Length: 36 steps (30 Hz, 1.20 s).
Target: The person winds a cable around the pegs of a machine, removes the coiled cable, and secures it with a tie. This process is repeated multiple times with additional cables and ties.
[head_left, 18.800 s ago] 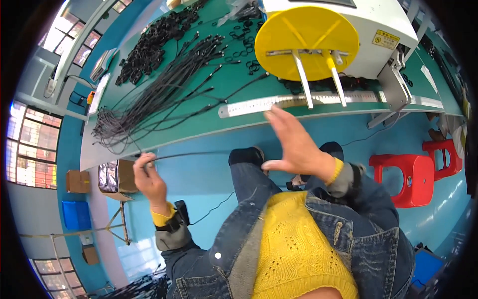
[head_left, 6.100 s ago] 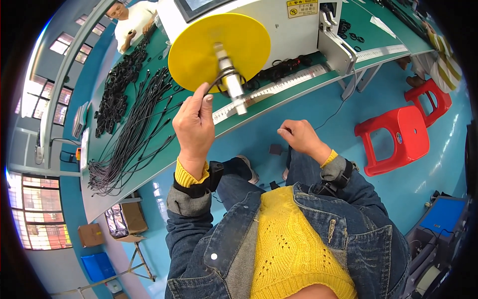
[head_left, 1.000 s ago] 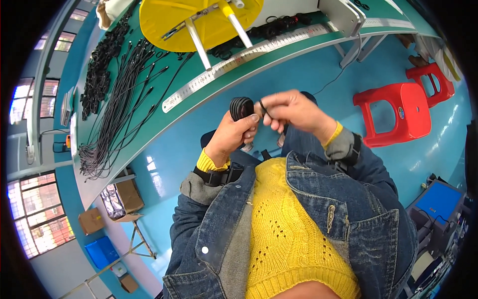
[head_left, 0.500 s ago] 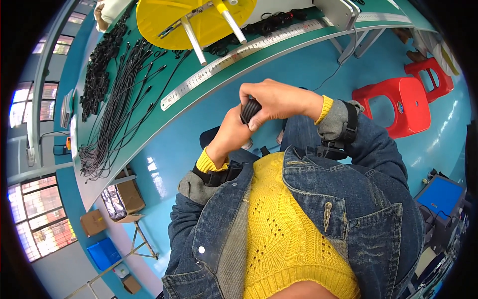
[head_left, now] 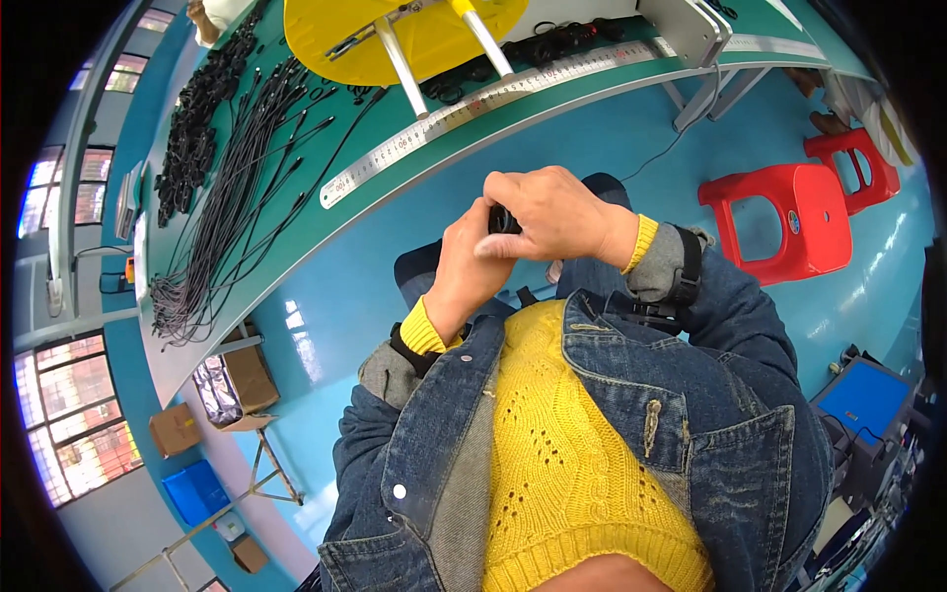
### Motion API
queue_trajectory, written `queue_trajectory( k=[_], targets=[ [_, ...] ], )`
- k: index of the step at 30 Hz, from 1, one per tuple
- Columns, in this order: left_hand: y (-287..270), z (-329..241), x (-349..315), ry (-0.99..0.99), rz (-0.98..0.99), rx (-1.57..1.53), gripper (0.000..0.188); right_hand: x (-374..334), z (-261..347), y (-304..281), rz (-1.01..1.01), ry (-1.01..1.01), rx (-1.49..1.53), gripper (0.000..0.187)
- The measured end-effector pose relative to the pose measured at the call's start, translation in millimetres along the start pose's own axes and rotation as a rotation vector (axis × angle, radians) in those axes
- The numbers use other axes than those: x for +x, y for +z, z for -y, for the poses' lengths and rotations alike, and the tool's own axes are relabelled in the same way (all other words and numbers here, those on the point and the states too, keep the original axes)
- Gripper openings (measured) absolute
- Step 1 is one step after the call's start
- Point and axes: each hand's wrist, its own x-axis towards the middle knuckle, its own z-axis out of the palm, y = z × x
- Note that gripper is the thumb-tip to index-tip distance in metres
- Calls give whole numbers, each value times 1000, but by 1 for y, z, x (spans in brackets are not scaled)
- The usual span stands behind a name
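Observation:
Over my lap, in front of the table's edge, my left hand [head_left: 464, 261] and my right hand [head_left: 560, 217] are closed together around a small coil of black cable [head_left: 503, 220]. Only a dark piece of the coil shows between them; fingers cover the rest. My right thumb lies across the near side, reaching toward the left hand. Beyond, on the green tabletop [head_left: 296, 232], lies a fan of long black cables [head_left: 225, 212] with small plugs at their ends. A heap of black cable bundles [head_left: 189, 148] runs along its left side.
A long steel ruler [head_left: 424, 135] runs along the table's front edge. Above it stands a yellow disc [head_left: 340, 49] with metal rods, and a grey metal bracket [head_left: 686, 30]. Red stools [head_left: 824, 222] stand at right, cardboard boxes [head_left: 252, 375] at lower left. Another person's hand [head_left: 203, 22] shows top left.
My hands have closed further over the coil, whose ribbed windings showed more before. The right thumb has straightened across toward the left hand. The view has shifted slightly.

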Motion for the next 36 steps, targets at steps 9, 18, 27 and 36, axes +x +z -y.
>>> queue_trajectory(
  k=[9,18,27,36],
  targets=[
    [-9,29,-9,-132,218,-269,26,4,1,32,18,259,168,37],
    [-158,106,-25,-705,464,-1589,49,-5,6,39,346,942,708,40],
    [-450,213,39,-497,-606,-208,39,4,23,55,422,856,742,24],
    [-350,255,21,-49,-678,798,22,9,27,67,438,798,681,19]
  ],
)
